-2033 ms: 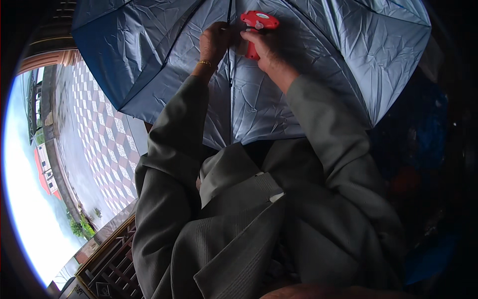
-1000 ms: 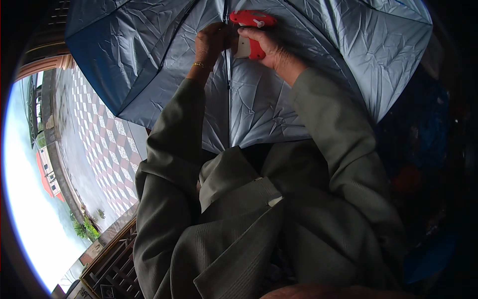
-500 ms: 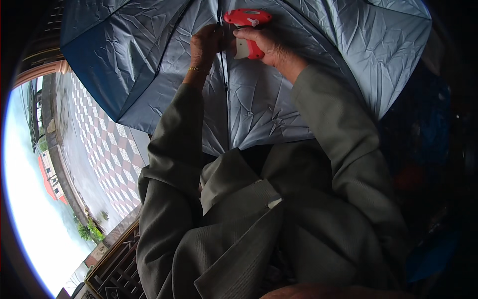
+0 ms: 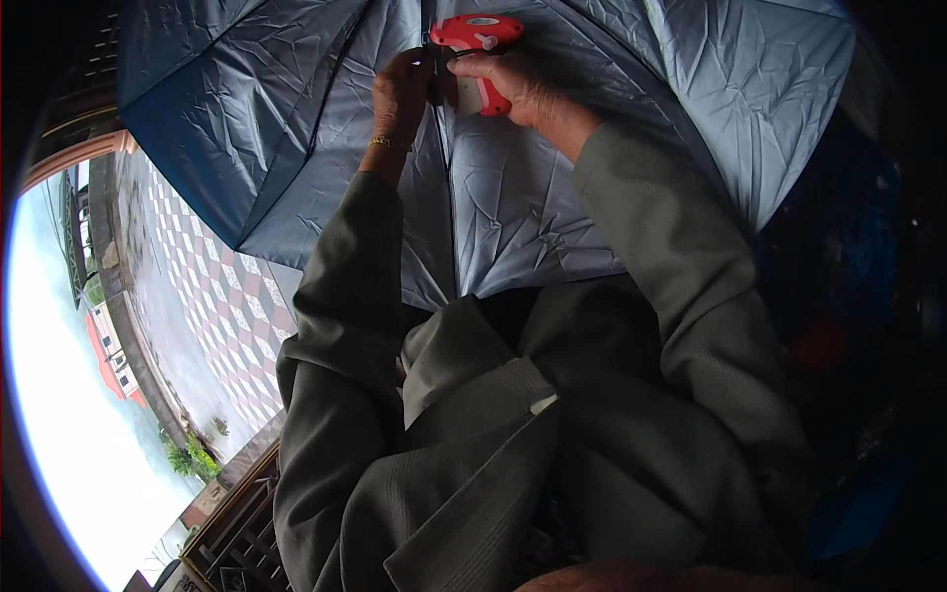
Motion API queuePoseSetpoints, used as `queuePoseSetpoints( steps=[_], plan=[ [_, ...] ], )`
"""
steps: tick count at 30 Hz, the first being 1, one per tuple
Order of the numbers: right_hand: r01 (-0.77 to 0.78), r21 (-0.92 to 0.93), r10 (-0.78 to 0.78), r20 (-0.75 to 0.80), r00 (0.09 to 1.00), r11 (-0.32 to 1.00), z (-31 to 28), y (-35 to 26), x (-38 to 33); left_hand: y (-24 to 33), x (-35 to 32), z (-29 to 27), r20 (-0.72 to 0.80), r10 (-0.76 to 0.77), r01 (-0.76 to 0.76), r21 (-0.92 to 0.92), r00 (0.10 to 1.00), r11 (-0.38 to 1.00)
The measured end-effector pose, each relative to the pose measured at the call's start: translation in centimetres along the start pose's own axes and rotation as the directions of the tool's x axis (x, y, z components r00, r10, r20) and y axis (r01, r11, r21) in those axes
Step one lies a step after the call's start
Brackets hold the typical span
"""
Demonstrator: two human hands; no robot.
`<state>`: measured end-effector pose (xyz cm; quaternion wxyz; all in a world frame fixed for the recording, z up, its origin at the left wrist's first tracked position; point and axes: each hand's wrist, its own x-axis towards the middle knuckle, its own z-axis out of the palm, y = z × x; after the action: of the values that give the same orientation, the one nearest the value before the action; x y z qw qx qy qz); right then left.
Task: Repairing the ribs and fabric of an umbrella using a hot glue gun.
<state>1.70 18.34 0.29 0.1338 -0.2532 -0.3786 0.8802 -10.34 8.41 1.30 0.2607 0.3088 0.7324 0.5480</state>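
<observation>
- Gripping the red tool (image 4: 462,36) in the right hand (image 4: 530,95), closed round its middle, with thumb on top, pointing left, and the other fingers mostly hidden.
- Bent inward at the left hand (image 4: 397,101), with fingertips drawn close together just beside the dark rib (image 4: 444,143); cannot tell whether pinching the rib, the cloth or something thin.
- As for the tool: at the far side of the scene, left of the right palm, over the silvery lining of the opened umbrella (image 4: 538,202).
- Stretched left to right along the tool's head, with the left end close up to the rib; too small to tell whether touching.
- Turned toward the near side at the tool's red and pale handle (image 4: 495,101), right of the rib.
- Running near to far along the rib, so roughly crosswise to the tool's head.
- Nearer the handle with the right hand, nearer the rib with the left; parted by only a narrow gap between opposing fingertips.
</observation>
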Motion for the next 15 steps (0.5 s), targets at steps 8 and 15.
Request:
queuePoseSetpoints(
  steps=[8,15],
  plan=[
    [0.043,-0.057,-0.045,-0.038,0.998,0.997,0.8,-0.1,0.5,0.0,0.3,-0.2,-0.035,0.087,-0.079,0.188,0.996,0.979],
    [0.076,-0.079,-0.074,0.021,0.997,0.994,1.0,0.2,0.9,-0.1,-0.2,-0.5,-0.142,0.163,-0.103,0.357,0.976,0.928]
  ],
)
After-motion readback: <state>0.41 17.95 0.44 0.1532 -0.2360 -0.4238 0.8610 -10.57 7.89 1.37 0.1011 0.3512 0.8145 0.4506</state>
